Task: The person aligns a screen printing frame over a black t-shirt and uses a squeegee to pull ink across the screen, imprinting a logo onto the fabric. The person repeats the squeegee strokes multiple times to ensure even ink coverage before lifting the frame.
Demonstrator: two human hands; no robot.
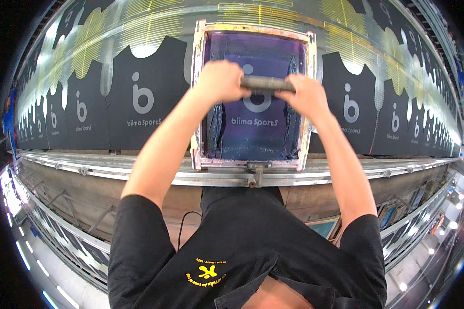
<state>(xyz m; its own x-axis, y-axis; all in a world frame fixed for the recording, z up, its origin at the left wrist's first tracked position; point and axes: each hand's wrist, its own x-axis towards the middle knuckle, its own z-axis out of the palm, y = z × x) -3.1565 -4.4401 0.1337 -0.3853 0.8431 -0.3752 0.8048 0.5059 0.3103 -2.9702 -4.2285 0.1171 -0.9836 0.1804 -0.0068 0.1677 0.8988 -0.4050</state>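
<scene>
Both of my hands grip one squeegee, a dark bar held crosswise over a screen printing frame. My left hand is closed round its left end, and my right hand round its right end. The frame has pale, paint-stained edges and a purple mesh with a light logo showing through. Dark ink lies in thick streaks along the mesh's left and right sides. Beneath the frame is the long printing table; what the squeegee's blade touches is hidden by its handle and my hands.
Black shirt panels with pale logos lie in a row along the table, left and right of the frame. A metal rail runs along the near edge, where a clamp meets the frame. Another rack of panels stands behind me.
</scene>
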